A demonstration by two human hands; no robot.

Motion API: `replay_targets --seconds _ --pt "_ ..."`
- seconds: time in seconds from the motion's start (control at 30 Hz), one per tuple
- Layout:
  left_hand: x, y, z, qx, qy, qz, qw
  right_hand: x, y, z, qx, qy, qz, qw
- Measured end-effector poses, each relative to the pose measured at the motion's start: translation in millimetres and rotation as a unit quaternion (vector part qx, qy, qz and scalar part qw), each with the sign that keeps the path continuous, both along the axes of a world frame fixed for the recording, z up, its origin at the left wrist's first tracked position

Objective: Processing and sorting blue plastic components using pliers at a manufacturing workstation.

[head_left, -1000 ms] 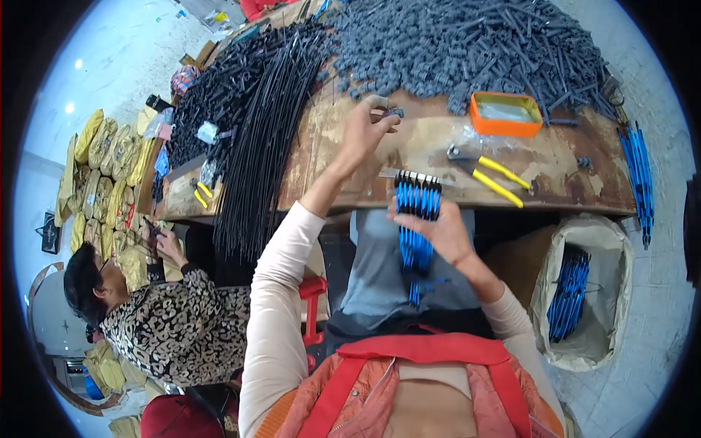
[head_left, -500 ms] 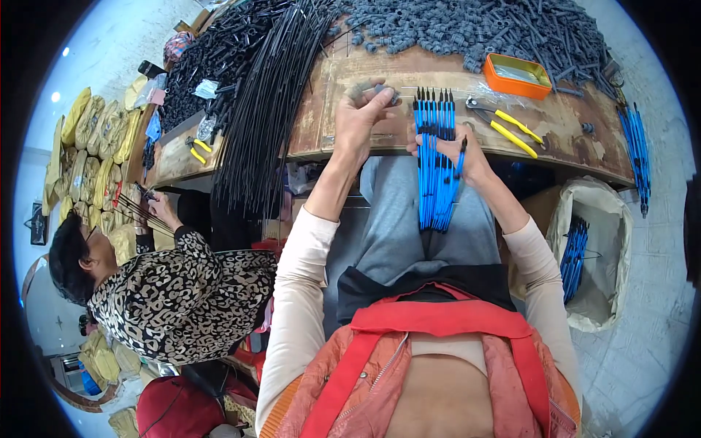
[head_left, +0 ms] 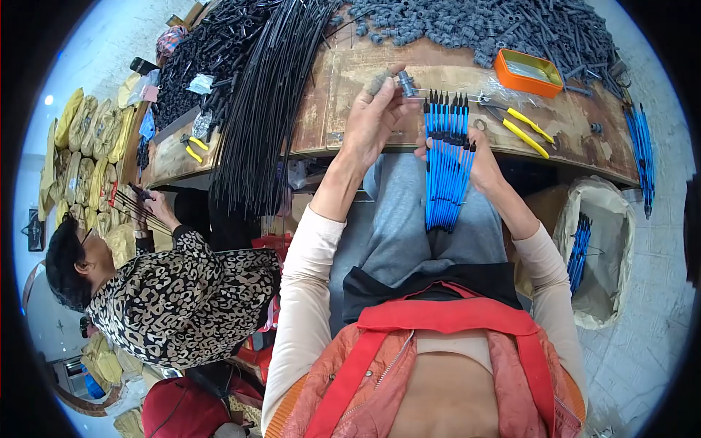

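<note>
My left hand [head_left: 371, 120] is raised over the table's front edge, with a covering on one fingertip. Between its thumb and fingers sits a grey ribbed plastic fitting [head_left: 406, 82]. A thin wire runs sideways from this fitting across the black tips of several blue rods [head_left: 447, 179]. My right hand [head_left: 485, 152] is closed around those rods from the right. They hang in a fanned row over my lap, with black pieces at their ends and partway down. Part of the right hand's grip is hidden behind the rods.
Yellow-handled pliers [head_left: 524, 130] and an orange box [head_left: 527, 74] lie right of my hands. Grey fittings [head_left: 467, 29] heap behind; long black rods [head_left: 274, 95] overhang the table at left. A lined bin [head_left: 606, 277] stands right. A co-worker [head_left: 175, 299] sits left, holding thin rods.
The grey fitting has shifted right and turned upright at my left fingertips. The blue rods have moved slightly right and fanned more evenly, with a stray rod now back in the row.
</note>
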State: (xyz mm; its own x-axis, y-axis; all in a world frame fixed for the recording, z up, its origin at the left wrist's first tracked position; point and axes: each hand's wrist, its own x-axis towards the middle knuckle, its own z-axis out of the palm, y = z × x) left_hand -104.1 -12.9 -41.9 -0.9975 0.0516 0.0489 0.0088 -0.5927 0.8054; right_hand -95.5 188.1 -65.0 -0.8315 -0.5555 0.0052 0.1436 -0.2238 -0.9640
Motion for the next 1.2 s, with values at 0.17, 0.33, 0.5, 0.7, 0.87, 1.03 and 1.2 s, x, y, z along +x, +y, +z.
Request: replay_targets --seconds 0.17,0.33,0.5,0.7,0.87,1.03,1.2 --pt "-2 4 1 0.002 0.017 -0.006 1.0 1 1 4 -0.024 -0.011 0.006 1.0" --pt "-5 -2 -9 -0.012 0.009 -0.01 1.0 0 1 1 -0.019 -0.02 0.005 1.0" --pt "-4 2 -3 0.028 0.002 -0.042 0.999 2 2 2 -0.022 -0.009 0.011 1.0" --pt "-7 1 -3 0.08 -0.005 -0.04 0.996 2 2 4 -0.017 -0.011 0.016 1.0" --pt "-3 3 1 0.071 -0.008 -0.041 0.997 2 3 3 -0.027 -0.015 0.011 0.999" --pt "-4 2 -3 0.064 -0.006 -0.028 0.998 1 3 4 -0.01 -0.009 0.014 1.0" --pt "-1 6 2 0.054 -0.012 -0.025 0.998 -1 2 2 -0.014 -0.012 0.02 1.0"
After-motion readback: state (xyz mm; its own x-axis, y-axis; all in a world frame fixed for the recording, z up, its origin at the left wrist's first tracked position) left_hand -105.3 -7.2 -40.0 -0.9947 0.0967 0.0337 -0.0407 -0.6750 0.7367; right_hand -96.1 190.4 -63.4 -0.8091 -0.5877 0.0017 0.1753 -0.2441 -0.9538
